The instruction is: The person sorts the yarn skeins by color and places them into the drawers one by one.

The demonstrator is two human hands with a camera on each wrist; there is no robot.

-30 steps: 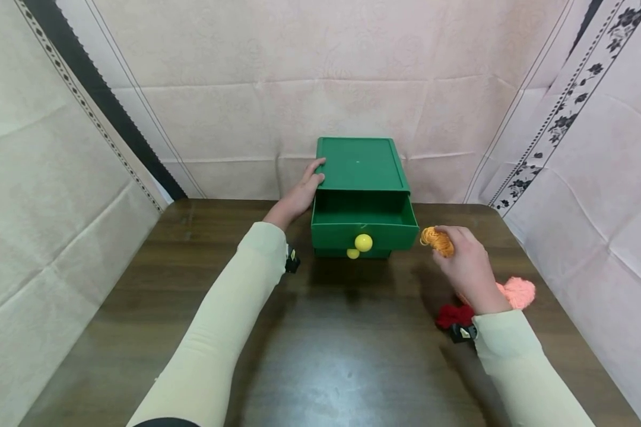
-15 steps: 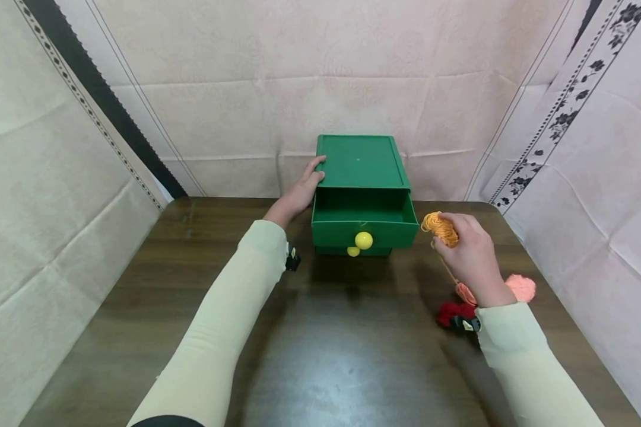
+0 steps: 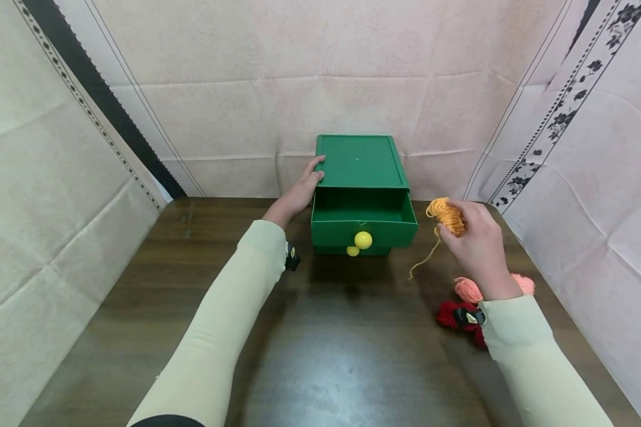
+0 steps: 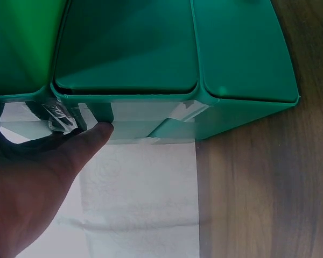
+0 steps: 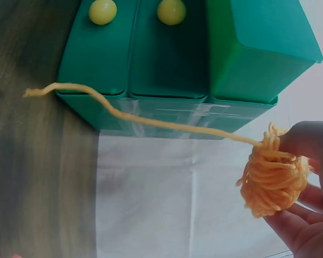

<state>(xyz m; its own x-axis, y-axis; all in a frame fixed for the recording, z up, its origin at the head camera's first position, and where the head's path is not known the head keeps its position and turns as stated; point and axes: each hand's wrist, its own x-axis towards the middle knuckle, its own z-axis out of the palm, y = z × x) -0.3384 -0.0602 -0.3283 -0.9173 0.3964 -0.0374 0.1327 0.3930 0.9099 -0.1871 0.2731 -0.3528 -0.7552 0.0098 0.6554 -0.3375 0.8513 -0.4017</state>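
A green drawer cabinet [image 3: 359, 160] stands at the back of the table, its top drawer [image 3: 328, 234] pulled out, with a yellow knob [image 3: 363, 240]. No contents show in the visible part of that drawer. Against the cabinet's left side rests my left hand [image 3: 299, 194], fingertips at the top edge; in the left wrist view the thumb [image 4: 94, 140] lies extended along the taped side, the other fingers mostly hidden. My right hand [image 3: 478, 244] pinches a small bundle of orange yarn [image 5: 274, 180] between thumb and fingers, right of the drawer. A loose yarn end dangles from it.
Pink yarn [image 3: 467, 290] and dark red yarn [image 3: 447, 314] lie on the wooden table [image 3: 347, 367] under and beside my right wrist, partly covered by it. Pale cloth [image 3: 352, 77] hangs behind the table and along both sides.
My right hand has risen and moved slightly right with the orange yarn, whose loose end now swings out to the left. The left hand and the drawer stay put.
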